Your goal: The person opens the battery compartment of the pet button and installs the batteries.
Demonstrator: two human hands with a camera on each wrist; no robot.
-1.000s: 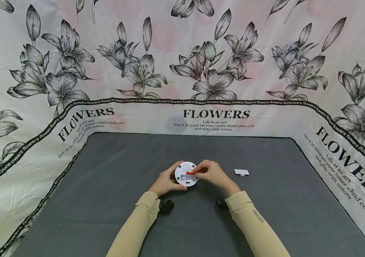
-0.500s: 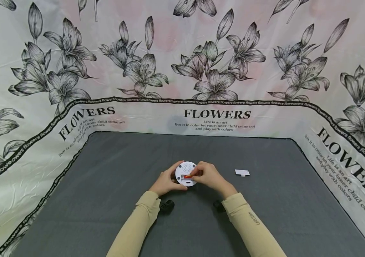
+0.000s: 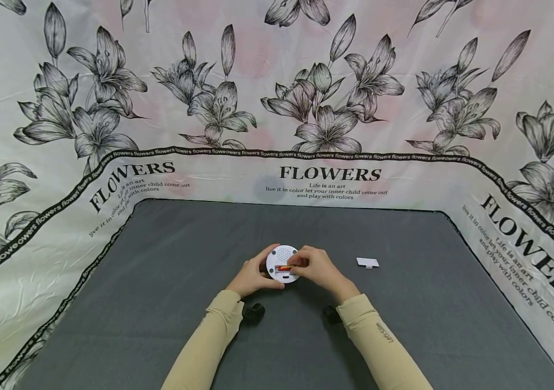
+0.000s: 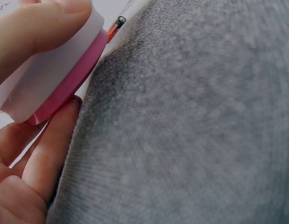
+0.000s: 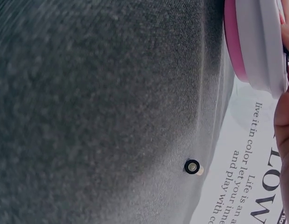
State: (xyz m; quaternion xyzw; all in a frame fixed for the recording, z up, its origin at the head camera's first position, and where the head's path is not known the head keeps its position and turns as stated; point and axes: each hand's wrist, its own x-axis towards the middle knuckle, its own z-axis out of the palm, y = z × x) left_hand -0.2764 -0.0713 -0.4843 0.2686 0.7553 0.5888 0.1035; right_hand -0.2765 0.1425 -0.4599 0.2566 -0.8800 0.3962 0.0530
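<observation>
My left hand (image 3: 253,275) grips a round white device (image 3: 281,253) by its edge, its perforated face with a battery compartment turned toward me. In the left wrist view the device shows a pink band (image 4: 69,81), with the thumb on the white side and other fingers beneath. My right hand (image 3: 319,270) pinches a red battery (image 3: 284,268) at the compartment; the fingertips hide its right end. A red battery with a black end (image 4: 118,24) shows past the device in the left wrist view. In the right wrist view a round black-rimmed end (image 5: 192,166) is on the cloth.
A small white cover with a tab (image 3: 367,262) lies on the grey cloth (image 3: 184,244), right of the right hand. Black wrist-worn devices (image 3: 253,313) show below both wrists. White fabric printed with flowers (image 3: 327,127) borders the grey surface.
The right hand has moved slightly left and down, bringing the red battery from above the compartment down into its opening. The left hand and the device have hardly moved.
</observation>
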